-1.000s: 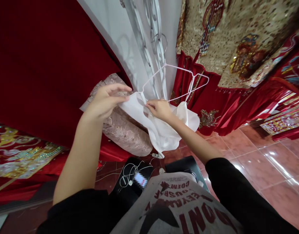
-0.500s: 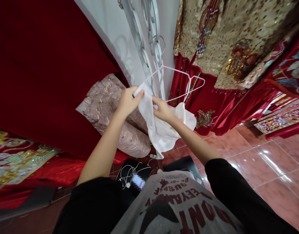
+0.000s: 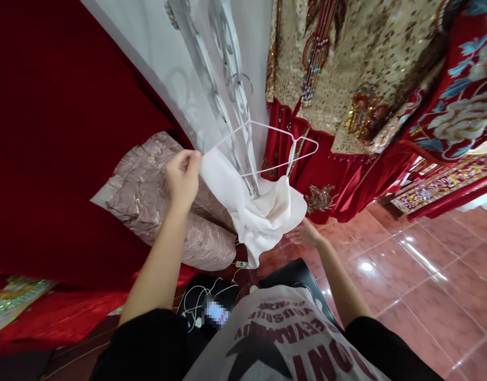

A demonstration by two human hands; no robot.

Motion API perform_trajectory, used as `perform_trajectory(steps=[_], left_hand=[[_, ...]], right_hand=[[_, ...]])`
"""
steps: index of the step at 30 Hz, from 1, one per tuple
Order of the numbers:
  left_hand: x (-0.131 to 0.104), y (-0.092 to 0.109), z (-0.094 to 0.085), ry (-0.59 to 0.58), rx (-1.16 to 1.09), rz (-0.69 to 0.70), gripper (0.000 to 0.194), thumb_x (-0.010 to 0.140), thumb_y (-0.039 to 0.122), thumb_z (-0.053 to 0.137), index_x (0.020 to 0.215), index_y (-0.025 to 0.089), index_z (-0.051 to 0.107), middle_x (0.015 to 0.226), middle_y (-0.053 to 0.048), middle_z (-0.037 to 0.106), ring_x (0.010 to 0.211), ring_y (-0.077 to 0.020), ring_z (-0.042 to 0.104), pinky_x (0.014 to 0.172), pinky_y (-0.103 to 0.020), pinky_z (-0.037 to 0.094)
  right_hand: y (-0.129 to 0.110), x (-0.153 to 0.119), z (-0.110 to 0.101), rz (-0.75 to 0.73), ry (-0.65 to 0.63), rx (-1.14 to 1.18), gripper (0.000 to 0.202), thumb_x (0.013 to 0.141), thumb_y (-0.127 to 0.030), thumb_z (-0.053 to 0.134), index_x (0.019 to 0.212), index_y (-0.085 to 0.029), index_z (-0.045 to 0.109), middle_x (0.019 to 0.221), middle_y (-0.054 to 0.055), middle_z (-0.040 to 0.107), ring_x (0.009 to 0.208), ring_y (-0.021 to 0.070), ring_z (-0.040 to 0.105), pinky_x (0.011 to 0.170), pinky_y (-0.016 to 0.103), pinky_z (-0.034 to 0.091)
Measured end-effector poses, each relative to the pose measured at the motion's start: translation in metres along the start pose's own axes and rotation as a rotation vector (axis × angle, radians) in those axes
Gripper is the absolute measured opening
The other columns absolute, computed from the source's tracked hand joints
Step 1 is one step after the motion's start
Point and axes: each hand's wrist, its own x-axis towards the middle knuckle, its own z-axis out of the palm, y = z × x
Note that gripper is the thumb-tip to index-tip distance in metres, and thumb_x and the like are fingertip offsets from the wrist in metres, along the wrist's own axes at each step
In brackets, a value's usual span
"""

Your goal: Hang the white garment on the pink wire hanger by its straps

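Observation:
A white garment [image 3: 262,214] hangs from a pale pink wire hanger [image 3: 272,128]. One thin strap of it loops over the hanger's right side. My left hand [image 3: 183,177] is closed in a pinch at the hanger's left end, where the garment's upper left edge meets the wire. My right hand [image 3: 305,234] is low at the garment's right side. Its fingers are stretched out beside or just under the cloth's lower edge, and part of them is hard to make out.
The hanger's hook is by a white ornate metal stand [image 3: 211,79]. A rolled pinkish brocade fabric [image 3: 148,196] lies at left, beside red cloth [image 3: 69,132]. Sequined gold costumes [image 3: 370,63] hang at right. Below are a black seat [image 3: 285,275], white cables and a phone [image 3: 217,313].
My right hand has let go of the garment's upper edge and moved down and right. My left hand still pinches the upper left edge. The view has shifted a little.

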Motion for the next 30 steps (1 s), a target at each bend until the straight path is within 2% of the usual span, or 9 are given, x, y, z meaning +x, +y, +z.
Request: perform_trajectory(steps=[4,8,11,14,17,20,25,28,30], left_hand=[[0.023,-0.019,0.011,0.025,0.063,0.007,0.027,0.099,0.042,0.064,0.082,0.021,0.066,0.077,0.001,0.064,0.080,-0.0157,0.055,0.079,-0.035,0.045],[0.022,-0.022,0.012,-0.010,0.111,0.100,0.028,0.099,0.048,0.067,0.095,0.021,0.072,0.098,-0.002,0.068,0.100,-0.0199,0.060,0.098,-0.041,0.049],[-0.016,-0.006,0.016,0.163,0.092,0.246,0.029,0.100,0.046,0.068,0.114,0.021,0.072,0.126,-0.009,0.065,0.130,-0.0278,0.057,0.121,-0.049,0.040],[-0.080,0.013,0.035,0.304,-0.019,0.307,0.024,0.103,0.047,0.059,0.112,0.028,0.069,0.117,-0.009,0.066,0.122,-0.0313,0.063,0.115,-0.056,0.048],[-0.138,0.027,0.068,-0.220,-0.089,0.204,0.020,0.104,0.040,0.060,0.120,0.033,0.068,0.117,-0.009,0.072,0.119,-0.0308,0.069,0.110,-0.054,0.054],[-0.170,0.030,0.105,-0.627,-0.031,0.038,0.065,0.092,0.039,0.078,0.152,0.032,0.054,0.149,-0.016,0.066,0.140,-0.0370,0.064,0.119,-0.057,0.052],[-0.176,0.023,0.150,-0.765,0.084,-0.088,0.101,0.082,0.026,0.088,0.168,0.026,0.036,0.164,-0.025,0.053,0.150,-0.0451,0.056,0.122,-0.062,0.051],[-0.177,0.020,0.161,-0.767,0.157,-0.117,0.096,0.087,0.017,0.080,0.171,0.023,0.034,0.157,-0.024,0.058,0.141,-0.0431,0.064,0.112,-0.058,0.058],[-0.181,0.017,0.161,-0.722,0.175,-0.140,0.084,0.090,0.010,0.072,0.167,0.021,0.041,0.148,-0.021,0.063,0.133,-0.0389,0.069,0.109,-0.053,0.061]], right_hand=[[0.023,0.024,0.033,-0.186,-0.055,0.421,0.049,0.098,-0.070,0.054,0.107,-0.025,0.070,0.102,0.011,0.081,0.099,0.0252,0.079,0.085,0.038,0.066],[0.012,0.032,0.023,-0.377,0.098,0.587,0.022,0.088,-0.048,0.067,0.097,-0.028,0.069,0.096,0.007,0.081,0.107,0.0261,0.078,0.096,0.042,0.066],[0.003,0.020,0.005,-0.459,0.193,0.570,0.020,0.080,-0.040,0.066,0.096,-0.029,0.070,0.095,0.007,0.080,0.104,0.0268,0.078,0.095,0.044,0.066],[-0.007,0.002,-0.004,-0.567,0.268,0.507,0.020,0.080,-0.043,0.058,0.092,-0.030,0.069,0.091,0.007,0.076,0.096,0.0267,0.076,0.084,0.043,0.067],[-0.027,-0.014,0.000,-0.680,0.242,0.526,0.007,0.081,-0.035,0.056,0.081,-0.030,0.061,0.077,0.003,0.065,0.072,0.0190,0.066,0.064,0.031,0.060],[-0.050,-0.020,0.010,-0.683,0.127,0.555,0.009,0.086,-0.029,0.056,0.077,-0.028,0.055,0.069,-0.002,0.056,0.055,0.0125,0.049,0.048,0.022,0.045],[-0.067,-0.013,0.038,-0.344,-0.060,0.385,0.036,0.105,-0.049,0.051,0.078,-0.025,0.052,0.052,-0.008,0.044,0.040,0.0083,0.026,0.039,0.019,0.027],[-0.068,-0.004,0.063,-0.251,-0.156,0.168,0.051,0.099,-0.069,0.061,0.080,-0.022,0.056,0.051,-0.006,0.050,0.038,0.0060,0.024,0.037,0.019,0.023],[-0.067,0.000,0.078,-0.315,-0.080,0.040,0.052,0.091,-0.070,0.074,0.079,-0.021,0.057,0.052,-0.005,0.052,0.040,0.0060,0.031,0.037,0.019,0.025]])
